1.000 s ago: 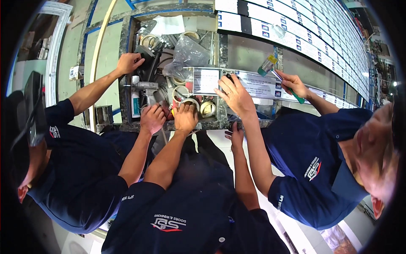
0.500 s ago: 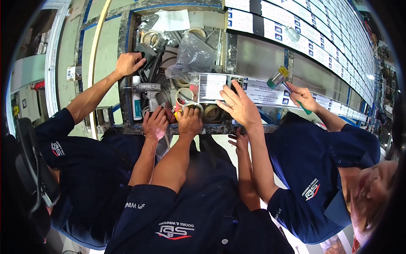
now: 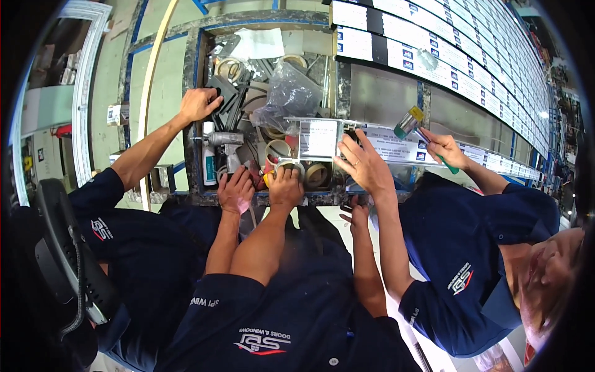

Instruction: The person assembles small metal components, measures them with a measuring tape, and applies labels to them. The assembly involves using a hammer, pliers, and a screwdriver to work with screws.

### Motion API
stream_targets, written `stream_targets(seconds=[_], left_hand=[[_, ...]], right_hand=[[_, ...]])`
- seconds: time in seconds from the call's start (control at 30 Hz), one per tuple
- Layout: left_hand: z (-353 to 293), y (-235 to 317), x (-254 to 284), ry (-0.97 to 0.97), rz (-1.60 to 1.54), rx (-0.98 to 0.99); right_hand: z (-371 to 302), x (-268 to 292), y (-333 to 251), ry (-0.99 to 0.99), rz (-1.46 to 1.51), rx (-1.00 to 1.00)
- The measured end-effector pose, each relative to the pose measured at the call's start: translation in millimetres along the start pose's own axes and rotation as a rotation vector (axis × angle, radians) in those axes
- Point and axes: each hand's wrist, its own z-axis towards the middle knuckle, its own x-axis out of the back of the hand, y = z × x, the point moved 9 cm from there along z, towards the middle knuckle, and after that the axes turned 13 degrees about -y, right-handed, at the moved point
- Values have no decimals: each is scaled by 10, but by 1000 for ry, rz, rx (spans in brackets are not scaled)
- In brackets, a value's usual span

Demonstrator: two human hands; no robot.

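My left hand [image 3: 286, 188] is closed at the near edge of a cluttered metal tray [image 3: 192, 118], its fingers curled down among tape rolls. A bit of something yellow [image 3: 269, 179] shows beside it; the fingers hide what they grip. My right hand [image 3: 357, 215] hangs just off the near edge with its fingers apart, a small dark shape by the fingertips. Close to my left hand lie a beige tape roll [image 3: 277, 150] and another tape roll [image 3: 317, 175]. Above my right hand, a co-worker's hand [image 3: 364, 162] rests on a white labelled metal profile [image 3: 390, 144].
The right co-worker's other hand [image 3: 444, 152] holds a green-handled hammer [image 3: 410, 122]. The left co-worker's hands [image 3: 201, 104] reach into the tray, near a pneumatic tool [image 3: 222, 137] and a white-and-teal bottle [image 3: 209, 162]. Labelled profiles [image 3: 434, 53] lie in rows at the far right.
The whole view has shifted, so the tray and hands sit slightly lower and farther right in the picture. My left hand keeps its place among the tape rolls; my right stays by the edge.
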Motion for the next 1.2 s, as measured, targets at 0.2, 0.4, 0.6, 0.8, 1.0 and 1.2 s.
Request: stream_targets(seconds=[0.2,0.4,0.6,0.8,1.0,1.2], left_hand=[[333,-562,-355,18,1779,468],[424,-141,-944,41,2963,821],[426,-203,-942,23,2964,853],[391,-168,-901,36,2973,902],[363,-183,-976,-16,2939,700],[268,308,-1176,190,2539,212]], right_hand=[[-303,-850,1419,38,1114,-671],[-335,-896,1426,47,1088,-664],[-299,-856,1495,62,1055,-666],[-279,-869,1514,118,1054,-654],[-786,-1058,1881,163,637,-437],[-2468,-2072,2336,-44,729,-633]])
